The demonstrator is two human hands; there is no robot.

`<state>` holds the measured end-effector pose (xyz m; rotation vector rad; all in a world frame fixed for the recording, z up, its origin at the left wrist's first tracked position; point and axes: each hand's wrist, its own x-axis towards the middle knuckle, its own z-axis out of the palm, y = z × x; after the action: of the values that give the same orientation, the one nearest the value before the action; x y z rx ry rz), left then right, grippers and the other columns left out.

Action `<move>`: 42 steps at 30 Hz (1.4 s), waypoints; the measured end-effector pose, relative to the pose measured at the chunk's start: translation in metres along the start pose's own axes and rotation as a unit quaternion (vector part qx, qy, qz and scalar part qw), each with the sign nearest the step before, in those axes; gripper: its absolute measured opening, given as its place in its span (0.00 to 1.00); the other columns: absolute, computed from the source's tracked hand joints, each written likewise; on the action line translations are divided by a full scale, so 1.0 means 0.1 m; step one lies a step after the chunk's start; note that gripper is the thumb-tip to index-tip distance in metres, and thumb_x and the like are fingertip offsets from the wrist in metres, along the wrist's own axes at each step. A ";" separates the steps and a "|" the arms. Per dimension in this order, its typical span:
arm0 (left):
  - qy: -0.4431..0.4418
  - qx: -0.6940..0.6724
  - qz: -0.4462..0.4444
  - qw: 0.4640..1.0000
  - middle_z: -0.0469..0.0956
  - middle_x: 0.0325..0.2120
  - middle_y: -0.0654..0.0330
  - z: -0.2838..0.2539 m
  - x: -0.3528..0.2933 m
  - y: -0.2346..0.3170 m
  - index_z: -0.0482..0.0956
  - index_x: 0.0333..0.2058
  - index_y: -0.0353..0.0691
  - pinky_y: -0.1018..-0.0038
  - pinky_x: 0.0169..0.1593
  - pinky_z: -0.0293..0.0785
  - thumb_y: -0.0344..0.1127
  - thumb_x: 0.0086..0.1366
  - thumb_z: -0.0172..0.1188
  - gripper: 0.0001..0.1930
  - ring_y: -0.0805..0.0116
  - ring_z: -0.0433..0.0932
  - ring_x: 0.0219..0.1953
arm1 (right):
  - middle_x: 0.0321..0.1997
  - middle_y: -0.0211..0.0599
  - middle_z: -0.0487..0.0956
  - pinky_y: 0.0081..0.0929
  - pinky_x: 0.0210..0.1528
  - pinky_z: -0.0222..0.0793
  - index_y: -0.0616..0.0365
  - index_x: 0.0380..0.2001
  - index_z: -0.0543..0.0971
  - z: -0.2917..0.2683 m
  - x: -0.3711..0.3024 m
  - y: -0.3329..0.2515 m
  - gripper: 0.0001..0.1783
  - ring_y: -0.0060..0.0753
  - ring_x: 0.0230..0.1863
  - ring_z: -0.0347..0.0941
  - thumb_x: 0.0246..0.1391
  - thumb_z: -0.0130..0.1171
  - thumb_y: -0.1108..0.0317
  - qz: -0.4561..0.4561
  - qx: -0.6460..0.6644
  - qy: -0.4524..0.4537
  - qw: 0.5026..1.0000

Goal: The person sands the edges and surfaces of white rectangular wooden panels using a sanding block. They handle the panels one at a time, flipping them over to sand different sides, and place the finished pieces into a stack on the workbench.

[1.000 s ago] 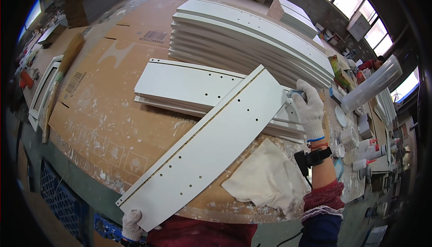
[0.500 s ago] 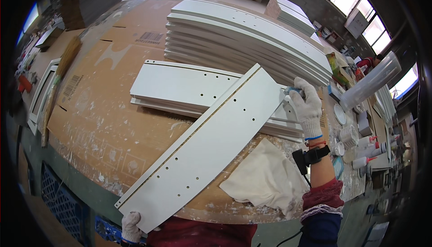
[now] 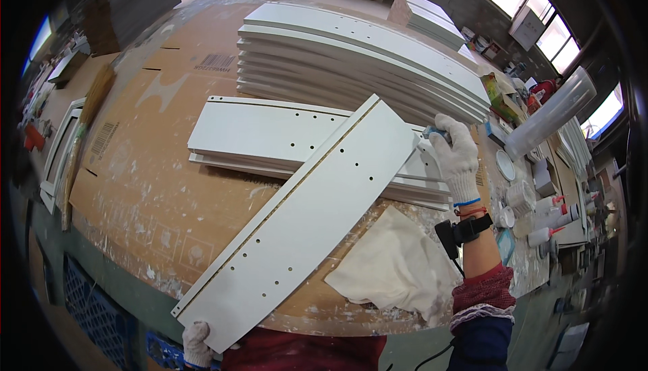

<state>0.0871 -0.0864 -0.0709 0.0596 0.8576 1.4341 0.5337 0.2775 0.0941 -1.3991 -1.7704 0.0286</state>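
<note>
A long white panel (image 3: pixel 297 216) with a narrow groove along one edge and several drilled holes lies aslant, its far part across a short stack of like panels (image 3: pixel 266 121). My gloved left hand (image 3: pixel 197 344) is closed on the panel's near end at the lower edge of the view. Beside the far right end, my gloved right hand (image 3: pixel 455 155) pinches a small blue-grey piece (image 3: pixel 432 132), possibly an abrasive pad, against or close to the panel's end edge. Its exact contact is hidden by the fingers. An off-white cloth (image 3: pixel 395 266) lies crumpled below the right hand.
A taller stack of white panels (image 3: pixel 364 47) stands at the back of the cardboard-covered table (image 3: pixel 145 189). Bottles (image 3: pixel 540 236), tubs and a clear plastic roll (image 3: pixel 550 114) crowd the right side. At the left lies a straw broom (image 3: pixel 88 128); a blue crate (image 3: pixel 98 310) sits below.
The whole view has shifted slightly, so the stacks appear a little further left. Both hands keep nearly the same places on and beside the panel.
</note>
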 end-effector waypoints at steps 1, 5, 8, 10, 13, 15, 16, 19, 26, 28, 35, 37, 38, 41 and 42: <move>-0.007 -0.010 -0.003 1.000 0.73 0.43 0.32 0.00 0.01 0.00 0.59 0.54 0.20 0.37 0.26 0.80 0.36 0.59 0.58 0.30 0.33 0.79 0.36 | 0.43 0.37 0.79 0.23 0.44 0.71 0.61 0.47 0.77 -0.04 0.01 0.00 0.18 0.26 0.37 0.74 0.51 0.62 0.74 -0.011 -0.038 0.015 0.999; -0.011 -0.008 -0.009 1.000 0.72 0.45 0.34 -0.09 -0.01 0.03 0.56 0.57 0.24 0.38 0.27 0.81 0.38 0.60 0.62 0.34 0.33 0.79 0.38 | 0.43 0.33 0.78 0.20 0.43 0.70 0.62 0.48 0.77 -0.37 -0.16 0.00 0.17 0.21 0.35 0.71 0.53 0.61 0.75 0.056 0.012 0.004 0.998; 0.049 0.469 0.035 0.881 0.76 0.42 0.43 -0.02 -0.24 0.17 0.72 0.49 0.32 0.56 0.49 0.73 0.48 0.63 0.60 0.25 0.46 0.76 0.44 | 0.40 0.27 0.77 0.16 0.41 0.68 0.62 0.49 0.76 -0.87 -0.43 0.24 0.17 0.17 0.34 0.67 0.55 0.60 0.73 0.147 0.078 0.016 0.986; 0.025 0.647 0.164 0.744 0.77 0.36 0.42 -0.31 -0.31 0.13 0.76 0.42 0.33 0.56 0.44 0.74 0.42 0.63 0.62 0.17 0.44 0.77 0.37 | 0.39 0.27 0.76 0.16 0.40 0.67 0.63 0.49 0.76 -1.24 -0.58 0.32 0.17 0.17 0.34 0.68 0.55 0.59 0.73 0.199 0.045 0.037 0.978; 0.081 0.501 0.074 0.858 0.77 0.34 0.47 0.02 -0.34 0.22 0.75 0.41 0.32 0.62 0.40 0.75 0.45 0.66 0.57 0.18 0.54 0.77 0.33 | 0.37 0.28 0.76 0.17 0.38 0.67 0.63 0.46 0.76 -1.82 -0.93 0.43 0.15 0.17 0.34 0.69 0.55 0.58 0.73 0.270 0.048 0.095 0.957; 0.104 0.329 -0.008 0.938 0.77 0.34 0.51 0.20 -0.33 0.25 0.74 0.42 0.31 0.65 0.39 0.75 0.47 0.68 0.55 0.20 0.60 0.77 0.33 | 0.37 0.29 0.77 0.19 0.40 0.67 0.63 0.46 0.77 -2.34 -1.33 0.82 0.15 0.19 0.35 0.70 0.53 0.58 0.73 0.314 -0.042 0.119 0.941; 0.096 0.344 0.012 0.934 0.76 0.35 0.54 0.16 -0.32 0.24 0.73 0.43 0.30 0.68 0.38 0.76 0.48 0.69 0.52 0.22 0.65 0.77 0.34 | 0.38 0.30 0.77 0.20 0.41 0.68 0.63 0.46 0.77 -2.55 -1.54 1.00 0.16 0.20 0.36 0.70 0.53 0.59 0.72 0.331 -0.103 0.127 0.929; 0.126 0.350 0.014 0.928 0.76 0.35 0.53 0.30 -0.34 0.26 0.73 0.44 0.30 0.68 0.37 0.76 0.48 0.69 0.53 0.22 0.64 0.77 0.34 | 0.40 0.31 0.78 0.23 0.45 0.68 0.63 0.46 0.77 -2.74 -1.85 1.12 0.17 0.23 0.39 0.72 0.52 0.59 0.72 0.323 -0.238 0.136 0.906; 0.137 0.283 -0.019 0.949 0.77 0.37 0.52 0.55 -0.37 0.20 0.71 0.49 0.33 0.68 0.34 0.78 0.49 0.67 0.56 0.23 0.61 0.78 0.32 | 0.44 0.42 0.79 0.29 0.51 0.67 0.62 0.51 0.74 -2.44 -1.64 1.63 0.22 0.35 0.44 0.75 0.51 0.61 0.70 0.274 -0.234 0.102 0.927; 0.099 0.276 -0.042 0.955 0.77 0.38 0.52 0.29 -0.36 0.20 0.69 0.51 0.33 0.68 0.34 0.78 0.49 0.67 0.56 0.24 0.59 0.78 0.33 | 0.45 0.45 0.79 0.30 0.52 0.67 0.61 0.52 0.73 -2.30 -1.51 1.68 0.24 0.39 0.45 0.75 0.51 0.61 0.69 0.246 -0.248 0.089 0.933; 0.165 0.294 -0.032 0.941 0.76 0.42 0.49 0.44 -0.39 0.13 0.68 0.52 0.33 0.67 0.35 0.79 0.49 0.67 0.56 0.25 0.57 0.78 0.37 | 0.46 0.50 0.78 0.35 0.51 0.68 0.55 0.57 0.71 -2.08 -1.39 1.92 0.28 0.48 0.47 0.75 0.50 0.60 0.71 0.272 -0.284 0.047 0.918; 0.181 0.273 -0.038 0.944 0.76 0.42 0.49 0.49 -0.40 0.12 0.68 0.52 0.34 0.66 0.35 0.79 0.49 0.67 0.56 0.25 0.57 0.78 0.37 | 0.46 0.51 0.78 0.37 0.51 0.68 0.53 0.58 0.70 -2.06 -1.42 1.98 0.30 0.49 0.47 0.75 0.49 0.60 0.71 0.266 -0.305 0.030 0.914; 0.178 0.280 -0.040 0.943 0.76 0.42 0.50 0.47 -0.40 0.12 0.68 0.52 0.35 0.65 0.36 0.79 0.49 0.67 0.56 0.25 0.57 0.78 0.37 | 0.46 0.50 0.78 0.37 0.50 0.68 0.53 0.58 0.69 -2.06 -1.44 2.01 0.30 0.49 0.46 0.75 0.49 0.60 0.72 0.255 -0.310 0.028 0.915; 0.171 0.285 -0.049 0.942 0.76 0.41 0.51 0.28 -0.38 0.13 0.68 0.52 0.37 0.62 0.35 0.79 0.51 0.65 0.57 0.26 0.56 0.78 0.36 | 0.46 0.50 0.78 0.38 0.50 0.69 0.53 0.58 0.69 -2.06 -1.46 2.07 0.30 0.49 0.46 0.75 0.49 0.60 0.72 0.234 -0.319 0.023 0.918; 0.172 0.279 -0.055 0.943 0.76 0.40 0.51 0.21 -0.38 0.13 0.68 0.52 0.37 0.62 0.35 0.79 0.51 0.65 0.58 0.26 0.56 0.78 0.35 | 0.46 0.50 0.78 0.38 0.50 0.68 0.52 0.58 0.69 -2.06 -1.45 2.08 0.30 0.50 0.46 0.75 0.49 0.60 0.73 0.238 -0.318 0.020 0.917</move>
<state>0.0913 -0.1073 -0.0314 0.1892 1.5178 1.0736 0.8255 0.1432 0.0347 -2.2586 -1.4118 -0.3430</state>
